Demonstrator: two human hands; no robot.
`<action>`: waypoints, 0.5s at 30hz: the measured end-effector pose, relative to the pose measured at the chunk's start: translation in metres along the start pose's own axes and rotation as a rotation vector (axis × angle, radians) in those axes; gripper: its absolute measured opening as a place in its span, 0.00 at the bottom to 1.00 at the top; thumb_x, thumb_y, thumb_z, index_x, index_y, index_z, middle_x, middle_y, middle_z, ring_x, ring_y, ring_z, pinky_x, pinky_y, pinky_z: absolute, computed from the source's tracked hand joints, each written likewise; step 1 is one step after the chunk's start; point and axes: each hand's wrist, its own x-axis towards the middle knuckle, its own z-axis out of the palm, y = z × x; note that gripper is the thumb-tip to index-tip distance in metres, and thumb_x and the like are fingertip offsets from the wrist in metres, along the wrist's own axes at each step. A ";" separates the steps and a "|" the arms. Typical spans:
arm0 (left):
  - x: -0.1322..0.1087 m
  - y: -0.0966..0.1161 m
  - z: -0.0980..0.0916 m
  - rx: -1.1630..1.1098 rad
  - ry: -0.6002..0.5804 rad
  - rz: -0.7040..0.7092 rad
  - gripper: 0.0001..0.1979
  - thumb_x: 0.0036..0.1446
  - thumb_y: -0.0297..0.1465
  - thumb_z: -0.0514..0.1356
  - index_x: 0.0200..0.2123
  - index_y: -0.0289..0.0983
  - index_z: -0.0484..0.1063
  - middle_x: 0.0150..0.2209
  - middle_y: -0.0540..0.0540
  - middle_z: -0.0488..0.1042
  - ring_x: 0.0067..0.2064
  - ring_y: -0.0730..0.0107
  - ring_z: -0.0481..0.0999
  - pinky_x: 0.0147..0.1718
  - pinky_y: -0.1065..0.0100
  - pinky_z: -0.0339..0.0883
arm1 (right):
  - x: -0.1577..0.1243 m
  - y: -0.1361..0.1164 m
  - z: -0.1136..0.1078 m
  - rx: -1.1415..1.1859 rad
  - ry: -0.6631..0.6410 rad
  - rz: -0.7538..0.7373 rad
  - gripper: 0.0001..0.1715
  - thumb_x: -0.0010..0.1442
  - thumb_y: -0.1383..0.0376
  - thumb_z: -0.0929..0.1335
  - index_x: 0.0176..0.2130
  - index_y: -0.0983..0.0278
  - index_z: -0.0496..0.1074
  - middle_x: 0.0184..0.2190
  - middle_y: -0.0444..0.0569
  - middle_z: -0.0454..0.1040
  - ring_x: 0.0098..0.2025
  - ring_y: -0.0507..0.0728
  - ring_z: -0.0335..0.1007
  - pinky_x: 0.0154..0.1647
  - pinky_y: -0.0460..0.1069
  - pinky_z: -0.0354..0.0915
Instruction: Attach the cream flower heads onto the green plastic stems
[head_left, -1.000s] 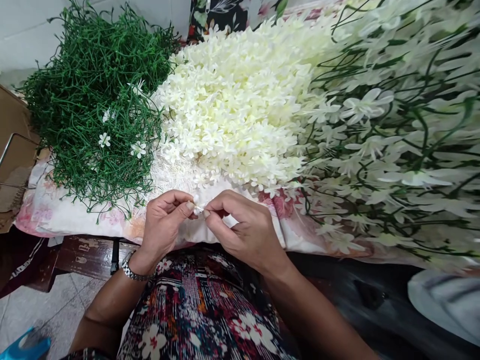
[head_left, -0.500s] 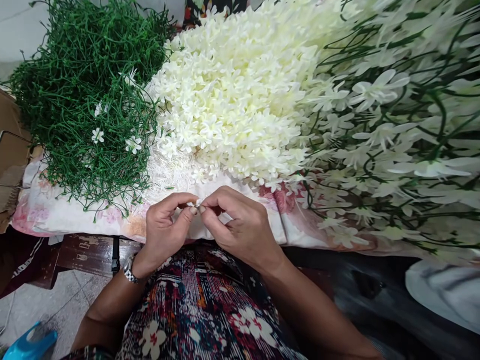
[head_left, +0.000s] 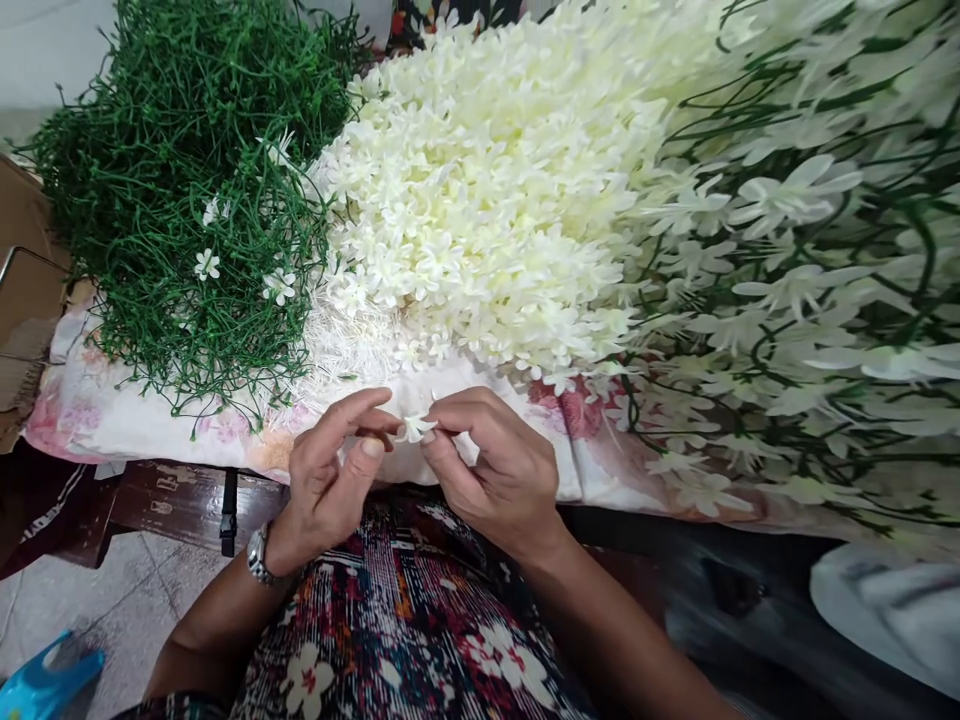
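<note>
Just above my lap, my right hand [head_left: 491,465] pinches a small white artificial flower [head_left: 414,428] between thumb and fingertips. My left hand [head_left: 334,465] is close by on the left, its thumb and index finger apart. Some of its fingers reach towards the flower; whether they touch it I cannot tell. Beyond my hands rises a big heap of loose cream-white flower heads [head_left: 487,200]. Thin white strands [head_left: 352,340] lie at the heap's left foot. To the left is a tangled pile of green plastic stems [head_left: 187,190], with a few white flowers on it.
White flowers on green stems [head_left: 795,290] fill the right side, near the camera. A floral cloth [head_left: 150,425] covers the work surface. There is a cardboard box [head_left: 26,300] at far left, a wooden bench [head_left: 176,505] below it, and a blue plastic object [head_left: 52,680] on the floor.
My left thumb and index finger have come apart, letting go of their pinch. The white flower now shows more clearly in my right fingertips. The view has shifted slightly.
</note>
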 end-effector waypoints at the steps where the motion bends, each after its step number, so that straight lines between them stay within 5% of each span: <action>1: 0.001 0.000 0.000 0.019 0.004 0.006 0.14 0.56 0.29 0.52 0.46 0.38 0.66 0.34 0.47 0.73 0.34 0.74 0.72 0.34 0.71 0.68 | -0.001 0.000 0.000 0.006 -0.006 -0.011 0.06 0.51 0.75 0.64 0.32 0.66 0.64 0.25 0.46 0.66 0.29 0.49 0.62 0.28 0.45 0.61; 6: 0.007 -0.002 0.004 0.127 -0.015 0.031 0.03 0.52 0.26 0.56 0.31 0.36 0.70 0.26 0.50 0.70 0.28 0.76 0.68 0.29 0.72 0.64 | -0.006 -0.002 0.003 -0.005 -0.067 -0.015 0.08 0.51 0.75 0.63 0.33 0.64 0.63 0.25 0.46 0.67 0.29 0.50 0.63 0.28 0.46 0.63; 15: 0.006 -0.005 0.002 -0.282 -0.045 -0.153 0.08 0.49 0.34 0.60 0.24 0.35 0.71 0.22 0.49 0.68 0.25 0.76 0.66 0.24 0.72 0.61 | -0.009 -0.005 0.001 -0.054 -0.097 -0.085 0.20 0.50 0.74 0.65 0.45 0.63 0.62 0.37 0.52 0.68 0.39 0.54 0.66 0.36 0.49 0.66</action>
